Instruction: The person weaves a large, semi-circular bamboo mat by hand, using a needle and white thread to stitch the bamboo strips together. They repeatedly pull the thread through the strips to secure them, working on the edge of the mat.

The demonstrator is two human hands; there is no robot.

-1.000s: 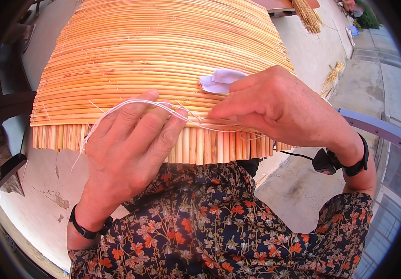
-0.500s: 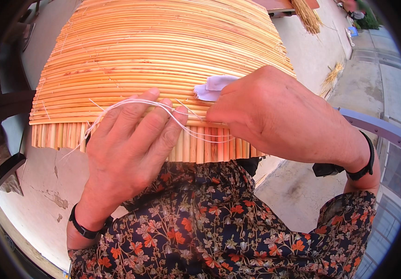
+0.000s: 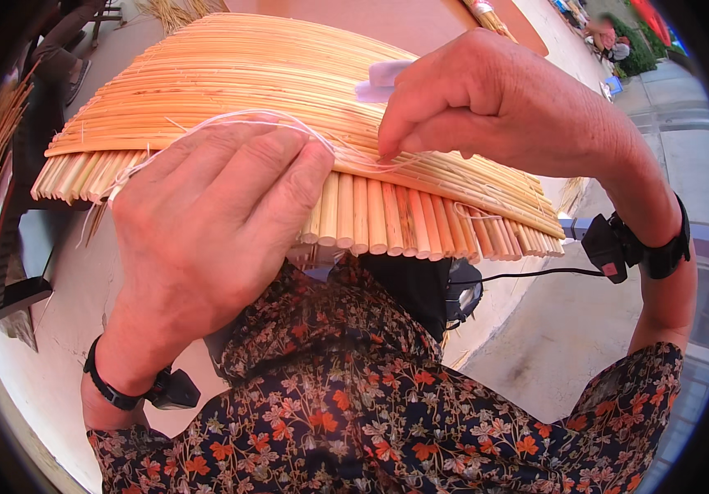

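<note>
A mat of pale straw stalks (image 3: 231, 70) stitched side by side lies before me, its near edge raised. Below that edge, the cut ends of a crosswise layer of stalks (image 3: 379, 216) point toward me. My left hand (image 3: 214, 206) is closed over the near edge, fingers on top. White thread (image 3: 276, 115) loops over its knuckles and runs right along the edge. There my right hand (image 3: 486, 95) makes a pinch close to the stalks; whatever is between its fingertips is too small to make out. A pale lilac cloth (image 3: 379, 78) sticks out beside its index finger.
Another thread loop (image 3: 474, 212) hangs at the mat's right near edge. A black cable (image 3: 527, 274) runs to the device on my right wrist. Loose straw (image 3: 181, 10) lies beyond the mat, and a straw bundle (image 3: 486, 15) sits at the far right. Someone's leg (image 3: 66, 53) shows at far left.
The mat's near edge has tilted up, showing more of the stalk ends. My right hand has risen and moved slightly away from me, while my left hand has shifted a little left.
</note>
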